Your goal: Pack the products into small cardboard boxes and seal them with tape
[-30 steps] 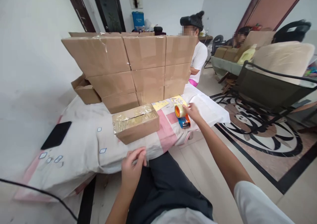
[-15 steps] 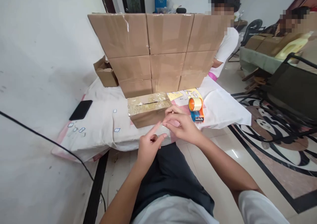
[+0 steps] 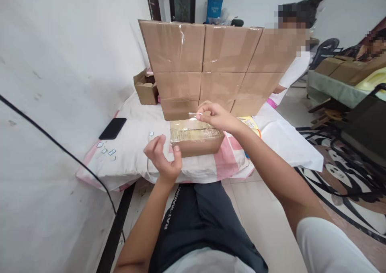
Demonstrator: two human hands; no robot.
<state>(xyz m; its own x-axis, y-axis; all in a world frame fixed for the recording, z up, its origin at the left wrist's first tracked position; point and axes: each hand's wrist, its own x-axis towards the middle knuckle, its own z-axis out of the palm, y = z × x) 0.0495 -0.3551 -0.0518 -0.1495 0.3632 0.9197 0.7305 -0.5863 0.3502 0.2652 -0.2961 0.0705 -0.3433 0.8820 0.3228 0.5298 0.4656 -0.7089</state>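
Note:
A small cardboard box [image 3: 197, 147] with clear tape over its top lies on the cloth-covered table in front of me. Between the thumb and fingers of my right hand [image 3: 215, 118] is a short strip of clear tape [image 3: 193, 115], held above the back of the box. My left hand [image 3: 164, 158] is at the box's left front corner, fingers curled loosely and thumb apart, with nothing in it. Whether the left thumb touches the box I cannot tell. My right forearm hides most of the orange and blue tape dispenser [image 3: 257, 132].
A wall of stacked cardboard boxes [image 3: 177, 50] rises right behind the small box. An open carton [image 3: 145, 93] and a black phone [image 3: 113, 128] are at the left. Behind the stack, at the right, sits a person [image 3: 297, 70]. A black cable [image 3: 60, 150] crosses the left side.
My right hand has moved forward over the box with the tape strip. My left hand has parted from it and gone left. The view has turned a little to the left.

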